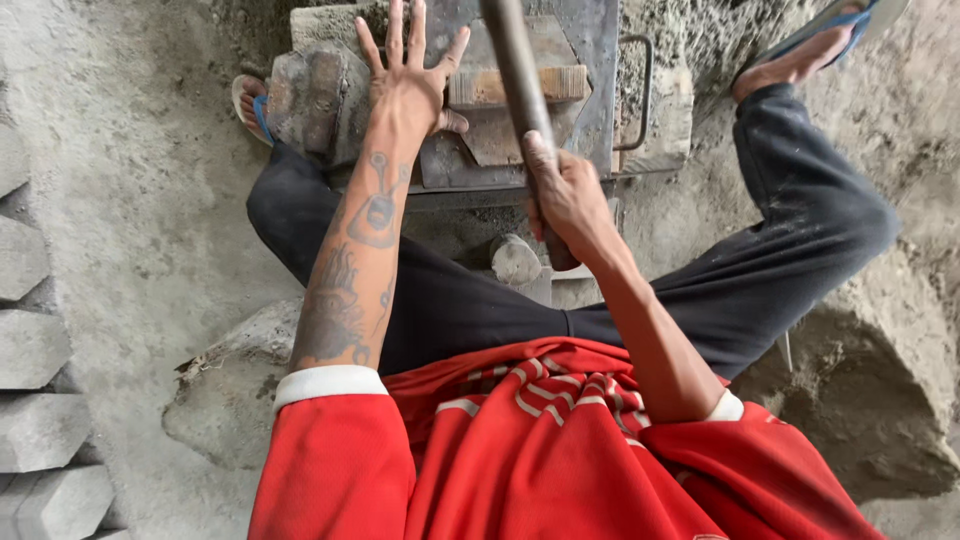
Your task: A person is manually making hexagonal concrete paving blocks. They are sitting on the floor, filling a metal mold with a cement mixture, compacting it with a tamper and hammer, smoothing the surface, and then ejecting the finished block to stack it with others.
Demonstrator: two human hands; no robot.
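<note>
The right hand (568, 195) is wrapped tight around a metal bar (520, 90) over the metal mold (590, 60). The left hand (408, 85), fingers spread wide, seems to rest on the mold's left side.

Single view, head-worn camera: looks steeply down over the seated person's red shirt (520, 450) and legs, near. Metal mould (590, 60) lies just beyond the spread fingers (400, 40), at the top edge.

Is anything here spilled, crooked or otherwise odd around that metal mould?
Nothing looks broken. Loose grey grit lies scattered over the metal mould and the ground. The left hand rests spread flat on the mould's edge, close beside the wooden block under the bar that the right hand grips.
</note>
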